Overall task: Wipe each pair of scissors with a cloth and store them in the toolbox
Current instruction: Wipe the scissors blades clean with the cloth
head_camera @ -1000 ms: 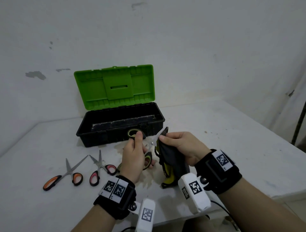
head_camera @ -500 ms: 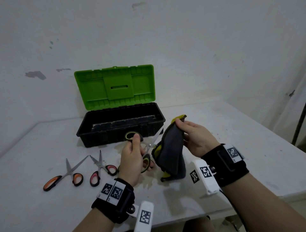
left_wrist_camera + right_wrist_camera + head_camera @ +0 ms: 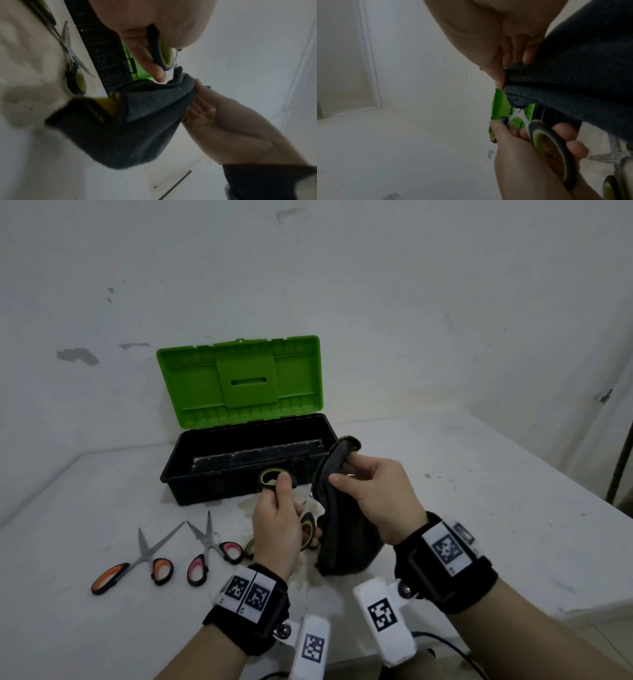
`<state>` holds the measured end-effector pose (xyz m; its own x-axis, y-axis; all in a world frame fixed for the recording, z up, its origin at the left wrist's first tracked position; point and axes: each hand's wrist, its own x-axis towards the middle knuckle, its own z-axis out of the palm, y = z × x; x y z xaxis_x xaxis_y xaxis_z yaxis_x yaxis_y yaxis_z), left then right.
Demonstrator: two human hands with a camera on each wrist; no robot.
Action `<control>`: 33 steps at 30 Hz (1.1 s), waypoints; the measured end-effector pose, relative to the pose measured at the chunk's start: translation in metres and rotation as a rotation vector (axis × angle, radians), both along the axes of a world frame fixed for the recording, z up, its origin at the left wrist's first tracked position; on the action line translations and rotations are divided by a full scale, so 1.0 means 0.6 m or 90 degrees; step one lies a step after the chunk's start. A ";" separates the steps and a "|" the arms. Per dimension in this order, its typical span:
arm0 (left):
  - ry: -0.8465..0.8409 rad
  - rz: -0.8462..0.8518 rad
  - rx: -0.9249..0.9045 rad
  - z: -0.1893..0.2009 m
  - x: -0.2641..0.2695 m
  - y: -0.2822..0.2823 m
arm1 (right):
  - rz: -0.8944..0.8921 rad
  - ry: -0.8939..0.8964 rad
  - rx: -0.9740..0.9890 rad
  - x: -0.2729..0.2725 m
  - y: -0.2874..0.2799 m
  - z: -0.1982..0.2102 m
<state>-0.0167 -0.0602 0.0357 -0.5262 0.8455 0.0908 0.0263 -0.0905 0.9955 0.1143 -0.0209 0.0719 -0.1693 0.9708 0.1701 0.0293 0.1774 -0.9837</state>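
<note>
My left hand point(image 3: 279, 529) grips the green-handled scissors point(image 3: 274, 478) by their loops; my right hand point(image 3: 376, 498) pinches the grey cloth point(image 3: 342, 529) beside the open toolbox point(image 3: 219, 474).

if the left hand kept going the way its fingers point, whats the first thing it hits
Likely the open toolbox: the left hand, gripping the green scissors, points up and away toward its front wall. Depth is unclear from the head view.
</note>
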 end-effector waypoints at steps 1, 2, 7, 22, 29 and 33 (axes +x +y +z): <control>-0.008 -0.001 0.002 0.000 0.002 -0.001 | -0.008 -0.018 0.009 -0.003 0.000 -0.003; -0.012 0.001 0.002 -0.001 0.003 -0.001 | -0.017 -0.038 0.015 -0.006 0.003 -0.006; 0.018 0.048 0.020 -0.003 0.006 0.003 | -0.186 -0.207 0.035 -0.011 0.009 -0.030; 0.003 0.012 0.026 0.004 0.018 -0.007 | -0.140 -0.426 0.040 -0.017 -0.005 -0.023; 0.019 -0.042 0.041 0.014 0.024 -0.020 | 0.018 -0.085 -0.120 -0.007 0.016 -0.016; 0.027 -0.057 0.044 0.017 0.019 -0.022 | 0.096 0.023 -0.248 0.007 0.020 -0.005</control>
<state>-0.0053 -0.0736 0.0457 -0.4440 0.8797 0.1703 0.0565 -0.1622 0.9851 0.1184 -0.0090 0.0690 -0.3149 0.9286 -0.1964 -0.0037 -0.2081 -0.9781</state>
